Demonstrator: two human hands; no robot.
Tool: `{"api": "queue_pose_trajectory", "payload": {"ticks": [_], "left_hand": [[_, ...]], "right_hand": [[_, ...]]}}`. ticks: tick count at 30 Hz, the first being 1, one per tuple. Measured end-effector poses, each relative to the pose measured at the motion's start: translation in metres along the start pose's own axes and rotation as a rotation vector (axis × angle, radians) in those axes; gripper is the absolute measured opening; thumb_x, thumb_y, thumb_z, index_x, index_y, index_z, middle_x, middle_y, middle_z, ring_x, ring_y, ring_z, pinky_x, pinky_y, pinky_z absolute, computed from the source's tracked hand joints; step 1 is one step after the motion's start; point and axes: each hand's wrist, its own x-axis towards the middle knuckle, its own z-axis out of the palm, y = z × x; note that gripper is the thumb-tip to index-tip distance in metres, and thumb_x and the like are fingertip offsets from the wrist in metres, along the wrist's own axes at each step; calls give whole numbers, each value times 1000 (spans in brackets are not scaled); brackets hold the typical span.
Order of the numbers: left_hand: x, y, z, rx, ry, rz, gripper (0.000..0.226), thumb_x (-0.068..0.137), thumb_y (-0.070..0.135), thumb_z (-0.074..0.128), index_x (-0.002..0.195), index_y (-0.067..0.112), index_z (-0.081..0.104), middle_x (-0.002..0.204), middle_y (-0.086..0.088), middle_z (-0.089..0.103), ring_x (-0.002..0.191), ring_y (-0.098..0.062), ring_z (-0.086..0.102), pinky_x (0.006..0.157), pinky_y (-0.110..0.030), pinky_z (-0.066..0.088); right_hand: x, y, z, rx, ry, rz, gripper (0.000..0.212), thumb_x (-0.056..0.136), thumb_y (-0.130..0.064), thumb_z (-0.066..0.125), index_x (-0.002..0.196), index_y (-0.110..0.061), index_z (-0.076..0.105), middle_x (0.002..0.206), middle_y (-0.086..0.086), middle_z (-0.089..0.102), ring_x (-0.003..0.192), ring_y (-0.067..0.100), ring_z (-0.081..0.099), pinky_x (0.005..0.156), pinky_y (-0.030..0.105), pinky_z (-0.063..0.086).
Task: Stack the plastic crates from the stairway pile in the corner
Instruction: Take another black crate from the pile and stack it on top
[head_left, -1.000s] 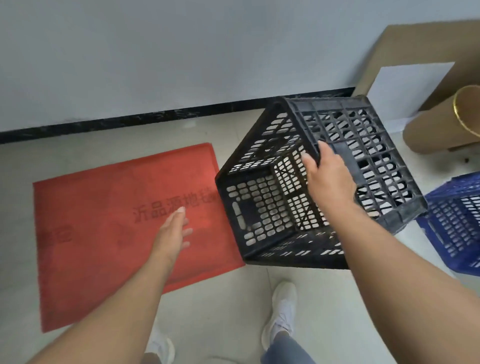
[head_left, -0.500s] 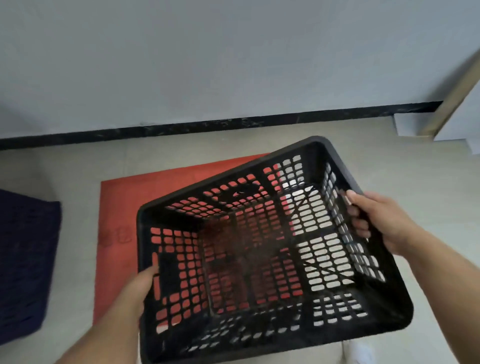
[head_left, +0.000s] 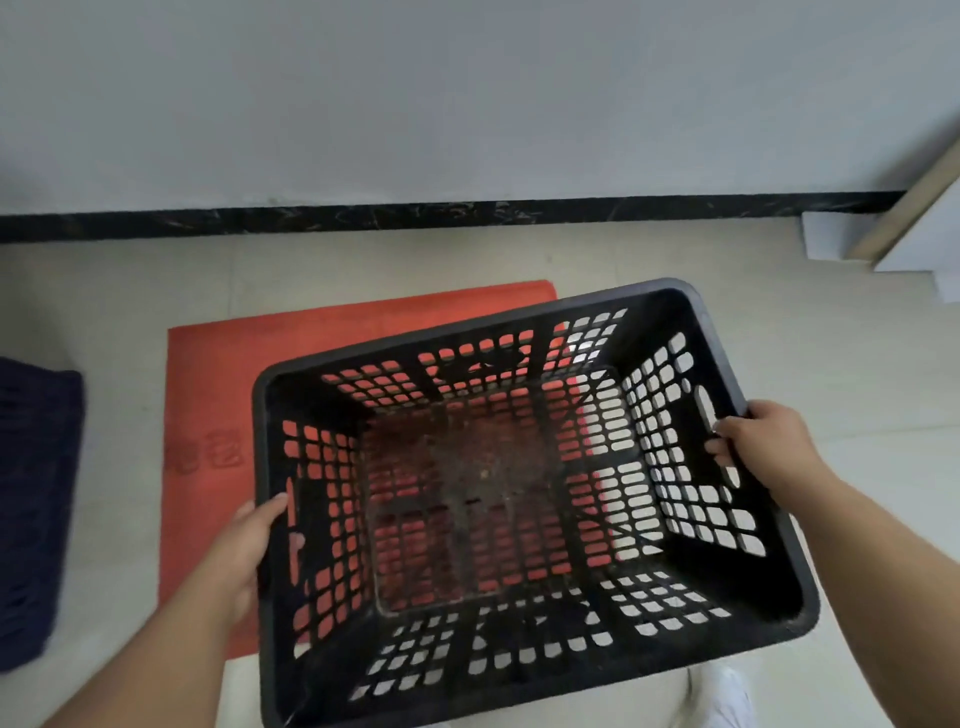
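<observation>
I hold a black perforated plastic crate (head_left: 467, 338) in the air in front of me, mouth up, tilted a little to the right. My left hand (head_left: 249, 551) grips its left wall at the handle slot. On the opposite side my right hand (head_left: 758, 441) grips the handle slot, fingers curled through it. The crate hangs over the right part of a red doormat (head_left: 208, 395). A dark blue crate (head_left: 36, 499) sits on the floor at the far left, cut off by the frame edge.
A grey wall with a black skirting (head_left: 467, 215) runs across the back. Cardboard and white sheets (head_left: 914, 228) lean at the far right. My white shoe (head_left: 727, 696) shows under the crate. Pale tile floor surrounds the mat.
The crate went from one-handed and on its side to mouth up in both hands. My view swung left, bringing the dark blue crate into sight at the left.
</observation>
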Motion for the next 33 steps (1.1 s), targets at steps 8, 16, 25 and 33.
{"api": "queue_pose_trajectory", "payload": {"ticks": [8,16,25,33], "left_hand": [[12,73,-53,-121,-3,68,29,96,35,41,94,12,58,74,-4,61,62,-18,54,62,-32,37],[76,88,-58,96,163,193,25,99,21,36,92,12,58,92,-17,61,75,-26,57,73,-38,47],[67,86,-74,-108,90,47,39,99,41,34,96,14,62,90,-8,60,83,-21,57,86,-38,45],[82,67,-69,-150,99,131,43,100,41,27,102,16,61,93,-5,65,87,-17,60,85,-32,44]], "right_hand": [[-1,-33,67,-28,-60,-24,11,96,-13,48,98,-4,53,80,20,60,58,27,54,65,37,45],[27,-60,132,112,-213,15,39,98,-41,41,98,-7,59,79,15,68,71,29,64,66,35,50],[16,-54,134,322,-128,68,36,95,-26,39,95,0,64,72,11,63,60,22,54,60,34,43],[26,-51,139,349,-232,77,34,96,-33,39,93,-11,65,77,9,69,68,22,63,70,36,49]]}}
